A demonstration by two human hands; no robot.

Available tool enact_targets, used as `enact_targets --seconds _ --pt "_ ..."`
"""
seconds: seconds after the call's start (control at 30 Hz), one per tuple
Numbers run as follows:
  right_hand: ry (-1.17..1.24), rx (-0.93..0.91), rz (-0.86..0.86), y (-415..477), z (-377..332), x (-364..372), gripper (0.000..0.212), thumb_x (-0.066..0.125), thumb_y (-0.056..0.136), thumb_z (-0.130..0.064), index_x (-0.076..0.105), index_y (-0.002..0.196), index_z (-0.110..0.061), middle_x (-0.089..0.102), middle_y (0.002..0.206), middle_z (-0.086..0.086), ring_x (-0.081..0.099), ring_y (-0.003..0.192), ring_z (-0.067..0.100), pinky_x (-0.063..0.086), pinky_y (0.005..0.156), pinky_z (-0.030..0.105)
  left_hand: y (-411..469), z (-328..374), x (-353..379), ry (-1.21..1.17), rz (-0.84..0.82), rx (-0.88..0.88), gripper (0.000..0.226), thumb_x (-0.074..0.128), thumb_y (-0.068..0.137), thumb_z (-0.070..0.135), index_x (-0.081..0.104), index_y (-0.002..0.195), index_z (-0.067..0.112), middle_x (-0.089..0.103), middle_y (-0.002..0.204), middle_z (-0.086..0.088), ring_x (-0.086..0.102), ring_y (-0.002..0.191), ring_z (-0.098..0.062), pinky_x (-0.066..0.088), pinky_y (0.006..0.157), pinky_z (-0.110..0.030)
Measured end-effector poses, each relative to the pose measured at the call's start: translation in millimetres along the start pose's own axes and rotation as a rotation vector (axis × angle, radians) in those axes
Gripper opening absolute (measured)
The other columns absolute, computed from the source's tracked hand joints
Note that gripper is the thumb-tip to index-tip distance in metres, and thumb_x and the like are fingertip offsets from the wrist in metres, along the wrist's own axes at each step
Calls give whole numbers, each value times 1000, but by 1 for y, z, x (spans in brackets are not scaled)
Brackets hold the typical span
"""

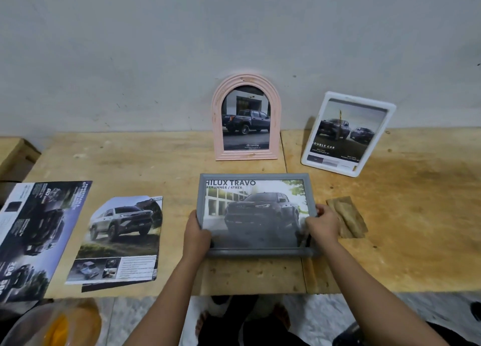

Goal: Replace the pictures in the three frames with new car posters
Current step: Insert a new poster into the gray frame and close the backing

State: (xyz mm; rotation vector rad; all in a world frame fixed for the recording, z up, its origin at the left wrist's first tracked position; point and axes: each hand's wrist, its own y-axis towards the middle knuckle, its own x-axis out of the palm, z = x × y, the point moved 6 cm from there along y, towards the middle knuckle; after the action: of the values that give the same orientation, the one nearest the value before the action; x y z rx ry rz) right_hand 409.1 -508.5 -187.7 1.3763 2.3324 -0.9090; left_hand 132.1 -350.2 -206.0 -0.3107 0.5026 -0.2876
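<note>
Bare, scuffed plywood on the table (390, 215), matt and stained. Glossy printed paper on the loose posters (122, 236) at nine o'clock; matt grey frame (255, 176) at centre, chipped pink frame (246, 85) at twelve o'clock. Smooth white plastic-looking frame (312, 148) at two o'clock.

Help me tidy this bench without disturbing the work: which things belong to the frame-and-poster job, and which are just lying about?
Part of the job:
- grey frame, held by the left hand and right hand
- pink arched frame
- white frame
- cut car poster
- folded car brochure

Lying about:
- brown cloth
- orange object, near edge, unclear
</note>
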Motion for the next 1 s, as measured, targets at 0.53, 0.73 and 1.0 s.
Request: enact_targets --seconds 0.53,0.73,1.0 --pt "45 -470 -211 -37 -186 109 27 62 72 10 52 88 -11 48 72 -7 45 66 10 35 55 14 63 30 -179 -174 354 191 54 44 89 -9 37 138 13 54 123 -8 54 104 -22 47 80 -29" --pt "-166 -603 -239 -50 -240 197 20 66 72 1 50 82 -7 54 82 14 52 72 28 38 58 33 135 35 -261 -16 329 209 55 43 90 -9 32 139 14 56 123 -14 51 96 -19 42 70 -27" --pt "-316 -565 -189 -48 -283 264 22 69 73 -4 57 90 -2 60 85 11 57 77 27 47 64 33 219 45 -306 116 254 215 54 46 90 -6 32 139 12 58 119 -16 55 98 -27 46 78 -34"
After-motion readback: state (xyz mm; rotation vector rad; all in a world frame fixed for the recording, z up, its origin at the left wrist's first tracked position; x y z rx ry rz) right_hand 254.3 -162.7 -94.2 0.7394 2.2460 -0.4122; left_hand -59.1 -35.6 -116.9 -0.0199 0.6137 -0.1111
